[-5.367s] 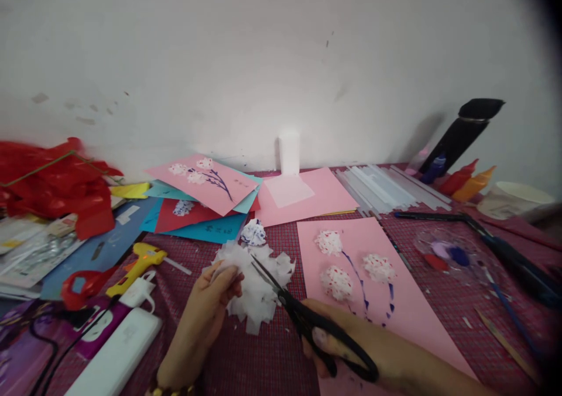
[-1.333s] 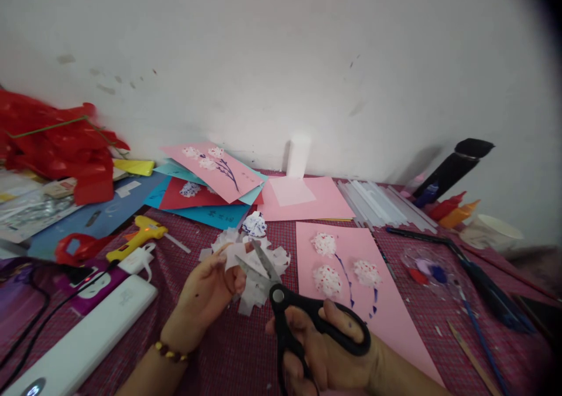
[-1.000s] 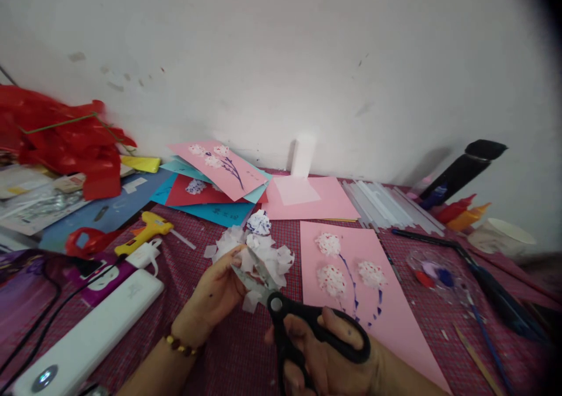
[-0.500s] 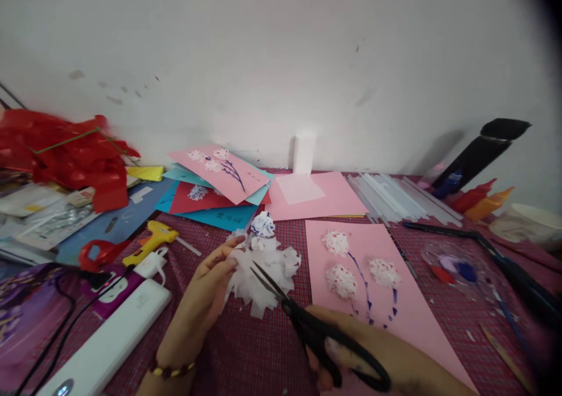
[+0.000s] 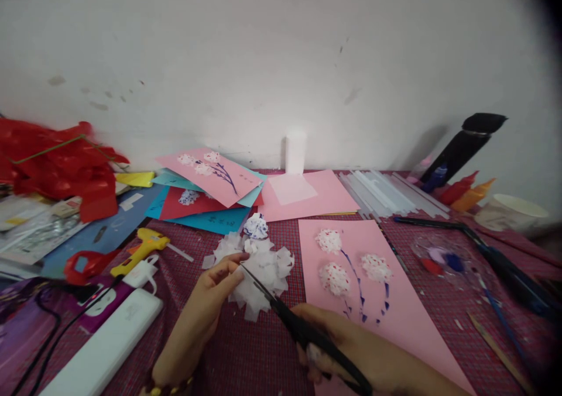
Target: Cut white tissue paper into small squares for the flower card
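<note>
My left hand (image 5: 209, 291) pinches a fringed white tissue-paper flower (image 5: 259, 270) just above the red checked tablecloth (image 5: 246, 355). My right hand (image 5: 351, 352) grips black scissors (image 5: 302, 331), whose blades reach up-left into the tissue beside my left fingertips. A small white-and-blue paper flower (image 5: 255, 226) lies just beyond the tissue. To the right lies a pink card (image 5: 373, 291) with three white dotted flowers and blue painted stems.
A yellow glue gun (image 5: 140, 248), a white power bank (image 5: 105, 346) and a red tape dispenser (image 5: 83, 264) lie at the left. Coloured cards (image 5: 206, 194) are stacked at the back, glue sticks (image 5: 386, 191) and paint bottles (image 5: 465, 188) at the right. A paint palette (image 5: 443, 255) sits nearby.
The scissors swung from upright, handles toward me, to lying flat with blades slid up-left into the tissue. My left hand kept hold of the tissue flower and turned it slightly.
</note>
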Demonstrator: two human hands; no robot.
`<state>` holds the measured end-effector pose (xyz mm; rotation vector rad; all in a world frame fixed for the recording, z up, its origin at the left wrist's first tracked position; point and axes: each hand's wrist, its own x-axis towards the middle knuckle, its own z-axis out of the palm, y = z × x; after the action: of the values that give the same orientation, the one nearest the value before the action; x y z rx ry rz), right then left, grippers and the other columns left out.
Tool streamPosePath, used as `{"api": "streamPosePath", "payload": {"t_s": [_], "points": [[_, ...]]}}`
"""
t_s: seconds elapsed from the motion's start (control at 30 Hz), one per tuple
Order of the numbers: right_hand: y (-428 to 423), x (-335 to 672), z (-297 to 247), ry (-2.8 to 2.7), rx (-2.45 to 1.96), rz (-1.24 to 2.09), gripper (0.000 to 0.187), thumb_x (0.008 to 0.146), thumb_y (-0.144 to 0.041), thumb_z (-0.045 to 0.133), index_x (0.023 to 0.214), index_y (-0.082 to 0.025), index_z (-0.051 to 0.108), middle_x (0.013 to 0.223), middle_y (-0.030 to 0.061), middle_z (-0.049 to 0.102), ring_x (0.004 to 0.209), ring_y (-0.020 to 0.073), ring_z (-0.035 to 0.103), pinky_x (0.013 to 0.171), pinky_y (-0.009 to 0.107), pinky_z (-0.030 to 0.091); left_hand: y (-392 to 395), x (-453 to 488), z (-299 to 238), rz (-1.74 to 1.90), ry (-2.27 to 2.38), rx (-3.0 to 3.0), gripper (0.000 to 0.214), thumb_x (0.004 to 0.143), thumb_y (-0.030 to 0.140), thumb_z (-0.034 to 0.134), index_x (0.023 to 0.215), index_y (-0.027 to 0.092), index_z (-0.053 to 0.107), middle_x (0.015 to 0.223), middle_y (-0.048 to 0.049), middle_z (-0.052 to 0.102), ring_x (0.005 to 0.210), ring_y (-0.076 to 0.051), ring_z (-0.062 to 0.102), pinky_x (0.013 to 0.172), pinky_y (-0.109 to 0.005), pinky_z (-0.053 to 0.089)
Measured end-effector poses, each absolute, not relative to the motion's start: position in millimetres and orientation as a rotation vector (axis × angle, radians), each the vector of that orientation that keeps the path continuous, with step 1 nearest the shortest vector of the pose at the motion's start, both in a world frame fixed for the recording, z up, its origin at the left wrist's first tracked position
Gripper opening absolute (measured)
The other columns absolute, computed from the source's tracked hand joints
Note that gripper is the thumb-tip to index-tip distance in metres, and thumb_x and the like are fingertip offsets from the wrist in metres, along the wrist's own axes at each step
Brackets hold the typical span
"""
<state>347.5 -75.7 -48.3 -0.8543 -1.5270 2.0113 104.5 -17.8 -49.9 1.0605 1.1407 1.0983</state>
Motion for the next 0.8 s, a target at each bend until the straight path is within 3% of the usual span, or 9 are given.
{"api": "streamPosePath", "payload": {"t_s": [0.2,0.47,0.57,0.67,0.8], "points": [[-77.5,348.1,-58.9,-1.586,-0.874,1.953,0.054,0.085,-0.060,0.058,0.113,-0.013,0.051,0.074,-0.0015,0.052,0.055,0.0065,0.049,0.048,0.017,0.039,-16.3,108.8,-47.9,1.107,1.159,1.044,0.022,0.071,0.028,0.075,0.057,0.017,0.062,0.114,-0.0088,0.067,0.093,-0.022,0.059,0.074,-0.027,0.042],[-77.0,340.1,-56.1,-1.356,-0.858,2.069,0.054,0.082,-0.066,0.059,0.097,-0.015,0.048,0.066,-0.0034,0.053,0.041,0.0026,0.045,0.037,0.013,0.032,-17.0,109.3,-43.9,1.120,1.162,1.054,0.022,0.069,0.025,0.074,0.054,0.017,0.061,0.109,-0.0079,0.069,0.093,-0.022,0.060,0.076,-0.027,0.043],[-77.4,338.3,-58.0,-1.287,-0.756,2.103,0.054,0.082,-0.066,0.059,0.094,-0.013,0.051,0.070,-0.0013,0.055,0.044,0.0024,0.047,0.040,0.013,0.035,-17.9,110.0,-41.3,1.147,1.156,1.032,0.020,0.068,0.023,0.074,0.056,0.017,0.060,0.108,-0.0077,0.070,0.093,-0.022,0.061,0.074,-0.026,0.045],[-78.1,338.1,-67.9,-1.146,-0.602,2.187,0.058,0.082,-0.068,0.057,0.098,-0.012,0.054,0.075,0.0022,0.058,0.050,0.0053,0.054,0.046,0.015,0.042,-17.1,111.1,-39.7,1.187,1.092,0.951,0.013,0.065,0.019,0.073,0.073,0.019,0.063,0.108,-0.0064,0.070,0.088,-0.020,0.062,0.068,-0.026,0.046],[-77.4,337.0,-82.1,-0.914,-0.499,2.343,0.062,0.080,-0.069,0.058,0.106,-0.013,0.055,0.076,0.0042,0.061,0.051,0.0080,0.057,0.047,0.017,0.044,-16.4,112.1,-38.5,1.168,1.038,0.948,0.054,0.061,0.010,0.069,0.112,0.023,0.058,0.112,-0.0069,0.068,0.072,-0.015,0.061,0.055,-0.022,0.044]]}}
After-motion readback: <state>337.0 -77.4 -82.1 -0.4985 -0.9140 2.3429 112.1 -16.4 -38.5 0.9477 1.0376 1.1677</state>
